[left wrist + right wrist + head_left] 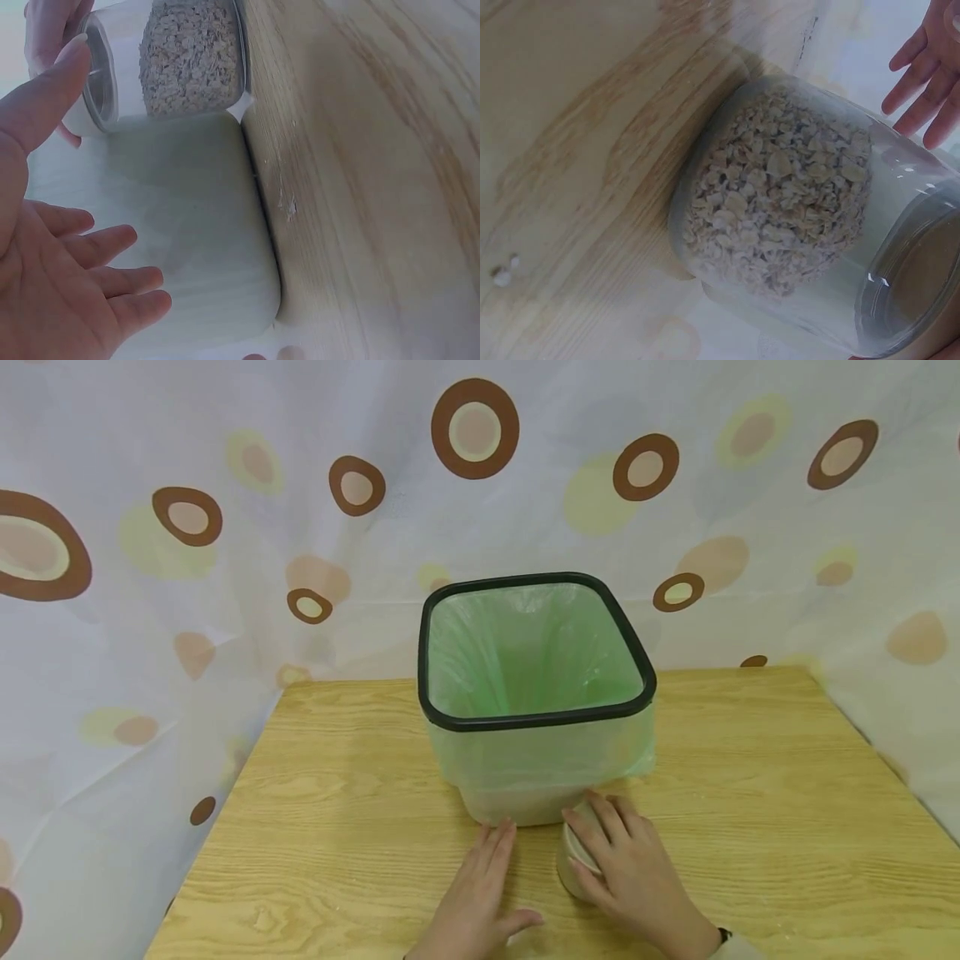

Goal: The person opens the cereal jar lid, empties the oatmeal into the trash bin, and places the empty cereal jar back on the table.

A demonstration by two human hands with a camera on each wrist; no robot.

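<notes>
A clear jar of rolled oats (780, 191) stands upright on the wooden table, partly filled, with a pale lid (579, 845) on top. My right hand (637, 870) comes down over the lid from above and grips it, the thumb on the near side and the fingers on the far side. Directly behind the jar is a trash bin (547, 752), pale and lined with a green bag under a black rim. My left hand (474, 897) is beside the jar with straight fingers and the thumb spread, holding nothing. Its palm and fingers (124, 281) show in front of the bin wall.
The wooden table (330, 843) extends to both sides of the bin. A pale cloth sheet (420, 527) with brown and yellow circles hangs behind and along the sides. Small white crumbs (502, 276) lie on the tabletop.
</notes>
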